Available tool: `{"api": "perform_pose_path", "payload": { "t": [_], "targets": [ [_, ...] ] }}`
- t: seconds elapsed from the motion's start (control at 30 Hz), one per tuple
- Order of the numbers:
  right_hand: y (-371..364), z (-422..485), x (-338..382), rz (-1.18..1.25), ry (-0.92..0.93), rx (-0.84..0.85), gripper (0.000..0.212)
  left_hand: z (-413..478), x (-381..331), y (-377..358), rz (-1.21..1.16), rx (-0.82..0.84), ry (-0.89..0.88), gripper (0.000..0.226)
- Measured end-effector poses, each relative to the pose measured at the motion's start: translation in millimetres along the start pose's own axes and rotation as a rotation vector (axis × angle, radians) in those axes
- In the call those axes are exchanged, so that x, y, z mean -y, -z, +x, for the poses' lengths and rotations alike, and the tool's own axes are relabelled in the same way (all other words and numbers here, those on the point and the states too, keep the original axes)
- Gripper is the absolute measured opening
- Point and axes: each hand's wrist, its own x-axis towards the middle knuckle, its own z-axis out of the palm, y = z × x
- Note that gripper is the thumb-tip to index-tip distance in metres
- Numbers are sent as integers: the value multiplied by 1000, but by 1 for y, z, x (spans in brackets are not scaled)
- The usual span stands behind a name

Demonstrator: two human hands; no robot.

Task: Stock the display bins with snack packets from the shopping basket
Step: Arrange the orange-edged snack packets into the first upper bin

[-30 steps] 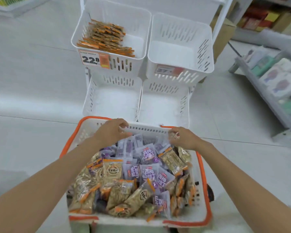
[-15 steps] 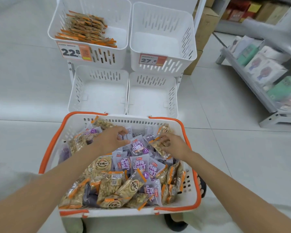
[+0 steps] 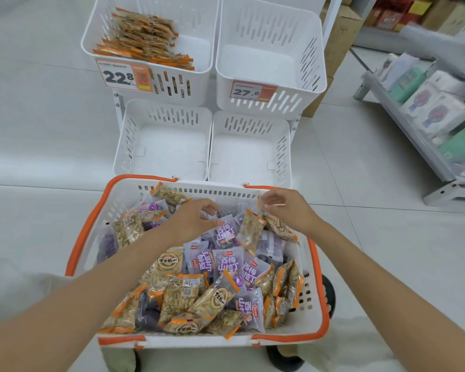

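snack packets (image 3: 172, 294) are lying heaped in the orange-rimmed shopping basket (image 3: 199, 341). right hand (image 3: 290, 210), lower a moment ago, is now lifting an orange-edged seed packet (image 3: 278, 228), pinched in its fingertips, at the far right corner. left hand (image 3: 193, 220) is still curling over purple packets (image 3: 226, 233); its grip is unclear.

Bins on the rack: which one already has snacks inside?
The upper left bin, tagged 22.8, holds a pile of orange packets. The other three show only bare white bottoms.

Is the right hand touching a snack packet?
Touching. The head view shows the right hand pinching the top edge of a packet in the basket.
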Motion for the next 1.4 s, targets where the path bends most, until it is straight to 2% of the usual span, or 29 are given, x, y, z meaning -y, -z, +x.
{"api": "perform_pose_path", "payload": {
  "t": [0.03, 0.17, 0.23, 0.3, 0.37, 0.4, 0.43, 0.5, 0.57, 0.63, 0.7, 0.73, 0.8, 0.9, 0.93, 1.0, 1.03, 1.07, 1.13, 1.17, 1.2, 1.27, 1.33, 1.4],
  "targets": [
    [-4, 2, -2, -94, -25, 65, 24, 0, -1, -1, -5, 4, 2, 34],
    [-32, -11, -17, -376, -111, 391, 91, 0, -1, -3, 14, 23, 9, 36],
    [-47, -17, -28, -523, -79, 454, 106, 0, 2, -3, 13, 33, 19, 36],
    [-50, -18, -28, -563, -7, 372, 90, -1, 4, -1, 5, 29, 31, 36],
    [-42, -14, -19, -463, 80, 230, 52, -1, 4, 0, -6, 18, 25, 36],
    [-36, -11, -15, -421, 99, 182, 42, -1, 3, 1, -17, 13, 18, 37],
    [-31, -8, -13, -377, 90, 168, 44, -1, 2, 2, -27, 8, 13, 38],
    [-32, -7, -9, -287, 6, 272, 75, 0, -1, 2, -21, 13, 8, 39],
    [-47, -11, -13, -480, 13, 421, 104, 0, -1, 1, -18, 21, 16, 41],
    [-65, -17, -21, -680, 94, 464, 110, -2, 1, 1, -28, 28, 33, 42],
    [-67, -19, -21, -677, 198, 402, 96, -2, 5, 3, -39, 21, 54, 44],
    [-62, -19, -16, -617, 233, 367, 85, -2, 6, 5, -51, 9, 69, 46],
    [-49, -17, -4, -429, 185, 303, 61, -4, 1, 7, -89, -1, 79, 54],
    [-32, -14, 28, 45, 31, 281, 36, -4, -21, 6, -100, 40, 12, 83],
    [-27, -13, 42, 170, 6, 318, 28, -1, -28, 4, -135, 55, 0, 82],
    [-16, -7, 63, 328, 23, 344, 18, 7, -34, 1, -245, 21, 6, 49],
    [-11, -2, 66, 370, 31, 285, 18, 8, -34, 1, -285, -28, 28, 34],
    [-7, 4, 62, 367, 27, 192, 18, 9, -31, 2, -301, -80, 49, 29],
    [-8, 18, 30, 97, -2, 47, 18, 7, -22, 7, -334, -149, 124, 27],
    [-12, 19, 11, -91, -25, 58, 21, 5, -17, 9, -373, -161, 173, 23],
    [-20, 17, -9, -214, -45, 140, 28, 3, -13, 11, -430, -163, 235, 25],
    [-38, 12, -38, -315, -23, 224, 48, 0, -7, 13, -650, -111, 384, 53],
    [-49, 13, -45, -378, 53, 97, 50, 0, -2, 16, -852, -42, 456, 58],
    [-50, 19, -46, -440, 76, 16, 50, -1, 3, 19, -855, 4, 448, 63]
  ]
}}
